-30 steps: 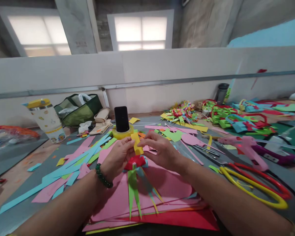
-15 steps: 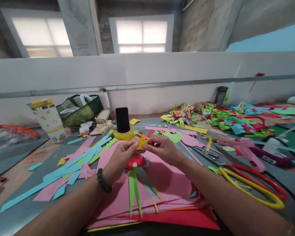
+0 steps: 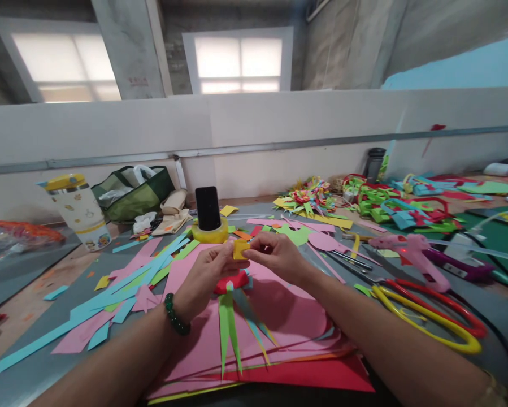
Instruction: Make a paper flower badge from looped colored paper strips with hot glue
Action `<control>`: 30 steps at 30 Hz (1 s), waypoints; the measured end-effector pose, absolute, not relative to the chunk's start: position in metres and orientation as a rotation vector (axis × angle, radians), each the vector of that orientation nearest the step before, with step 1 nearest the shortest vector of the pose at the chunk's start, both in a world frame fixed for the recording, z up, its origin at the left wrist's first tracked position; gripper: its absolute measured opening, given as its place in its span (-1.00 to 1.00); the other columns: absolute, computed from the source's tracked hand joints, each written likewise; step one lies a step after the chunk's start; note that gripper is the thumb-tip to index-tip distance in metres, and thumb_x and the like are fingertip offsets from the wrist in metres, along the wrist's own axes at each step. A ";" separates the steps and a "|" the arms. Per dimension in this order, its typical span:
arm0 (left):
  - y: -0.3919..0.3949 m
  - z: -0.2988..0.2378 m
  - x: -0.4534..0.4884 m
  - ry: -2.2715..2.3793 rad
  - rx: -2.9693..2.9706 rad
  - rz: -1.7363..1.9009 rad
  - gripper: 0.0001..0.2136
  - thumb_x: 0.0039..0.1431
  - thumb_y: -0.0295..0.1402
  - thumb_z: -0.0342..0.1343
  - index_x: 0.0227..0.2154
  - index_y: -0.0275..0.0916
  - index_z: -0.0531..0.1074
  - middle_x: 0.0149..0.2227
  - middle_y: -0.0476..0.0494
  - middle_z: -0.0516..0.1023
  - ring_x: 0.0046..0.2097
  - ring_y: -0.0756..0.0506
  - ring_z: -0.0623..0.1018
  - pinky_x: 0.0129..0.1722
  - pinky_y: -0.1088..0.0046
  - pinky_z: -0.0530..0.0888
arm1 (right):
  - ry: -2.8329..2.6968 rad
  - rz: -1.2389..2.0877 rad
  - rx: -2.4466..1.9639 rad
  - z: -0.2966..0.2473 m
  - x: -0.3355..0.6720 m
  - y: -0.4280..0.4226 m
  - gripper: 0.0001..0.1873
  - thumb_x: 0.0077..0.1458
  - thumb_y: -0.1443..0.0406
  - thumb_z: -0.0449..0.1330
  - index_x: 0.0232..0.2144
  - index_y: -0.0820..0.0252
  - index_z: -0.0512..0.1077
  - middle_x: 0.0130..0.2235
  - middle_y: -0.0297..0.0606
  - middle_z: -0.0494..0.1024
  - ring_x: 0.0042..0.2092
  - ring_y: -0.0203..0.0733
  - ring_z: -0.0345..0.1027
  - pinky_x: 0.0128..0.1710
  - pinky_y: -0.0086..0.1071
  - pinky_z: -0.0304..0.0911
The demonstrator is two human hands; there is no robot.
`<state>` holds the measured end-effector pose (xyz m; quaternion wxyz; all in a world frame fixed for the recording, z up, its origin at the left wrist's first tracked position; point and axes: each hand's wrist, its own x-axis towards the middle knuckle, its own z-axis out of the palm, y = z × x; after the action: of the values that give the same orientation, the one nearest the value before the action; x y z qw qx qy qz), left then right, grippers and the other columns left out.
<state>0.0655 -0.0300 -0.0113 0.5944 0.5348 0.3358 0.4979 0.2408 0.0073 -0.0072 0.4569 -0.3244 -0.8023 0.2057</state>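
Between my two hands is a small yellow paper piece [image 3: 240, 250], raised over a stack of pink paper sheets [image 3: 279, 316]. My left hand [image 3: 213, 267] pinches its left side; a green bead bracelet circles that wrist. On its right edge, the fingertips of my right hand [image 3: 274, 254] are closed. Just below lies a red paper shape [image 3: 231, 281] with green pointed strips [image 3: 227, 325] and blue strips edged in yellow [image 3: 254, 319] hanging toward me. My hands partly hide the red shape.
A phone [image 3: 208, 208] leans upright in a yellow tape roll [image 3: 211, 233] behind my hands. Coloured paper strips [image 3: 122, 288] lie left. Rightward are red-and-yellow-handled scissors [image 3: 427, 316] and a pink glue gun [image 3: 415, 254]. A patterned tumbler [image 3: 78, 212] and green bag [image 3: 135, 195] stand back left.
The yellow paper piece has been turned slightly and shows more of its flat face. Both hands stay on it. The whole view has shifted a little.
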 end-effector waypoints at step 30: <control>-0.024 -0.008 0.051 0.903 1.473 0.913 -0.61 0.07 -0.03 0.19 -0.37 -0.35 0.50 -0.45 -0.16 0.58 -0.50 0.03 0.51 -0.56 0.63 0.35 | -1.870 1.260 -0.844 0.006 0.254 0.004 -0.74 -0.06 0.20 0.32 -0.35 0.30 0.51 -0.54 -0.34 0.54 -0.56 -0.39 0.39 -0.54 -0.51 0.29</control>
<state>0.0514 -0.0244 -0.0077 0.5595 0.6246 0.3829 0.3875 0.2536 0.0042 0.0060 0.3589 -0.3273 -0.7249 0.4885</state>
